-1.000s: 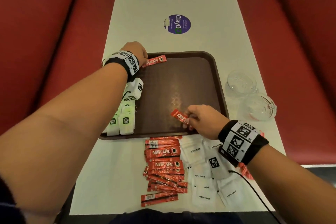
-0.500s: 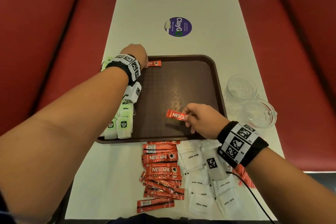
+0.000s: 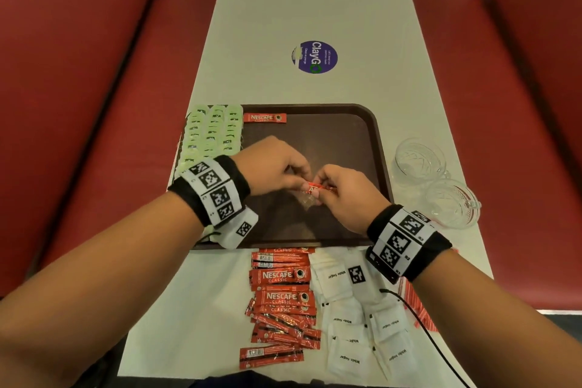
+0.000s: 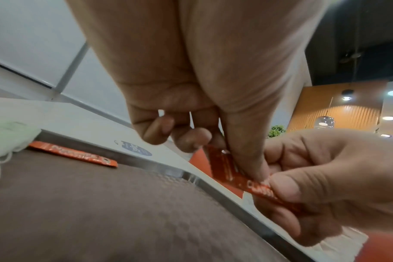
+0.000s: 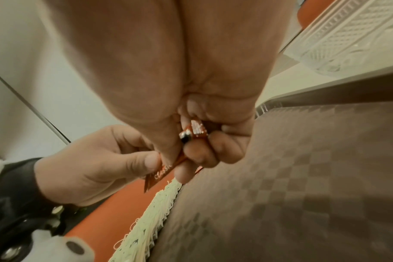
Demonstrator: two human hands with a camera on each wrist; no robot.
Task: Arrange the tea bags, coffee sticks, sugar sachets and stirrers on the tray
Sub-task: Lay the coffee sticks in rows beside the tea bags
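Both forearms reach forward and converge, each wrist wrapped in a black band with white coded markers. The left hand (image 3: 272,167) and right hand (image 3: 346,195) meet fingertip to fingertip, knuckles up, fingers curled; each pinches between thumb and forefinger one end of a small red foil coffee stick (image 3: 316,189)

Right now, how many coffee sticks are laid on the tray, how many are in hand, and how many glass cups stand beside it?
Laid coffee stick on the tray: 1
Held coffee stick, pinched by left hand and right hand: 1
Glass cups: 2
Total: 4
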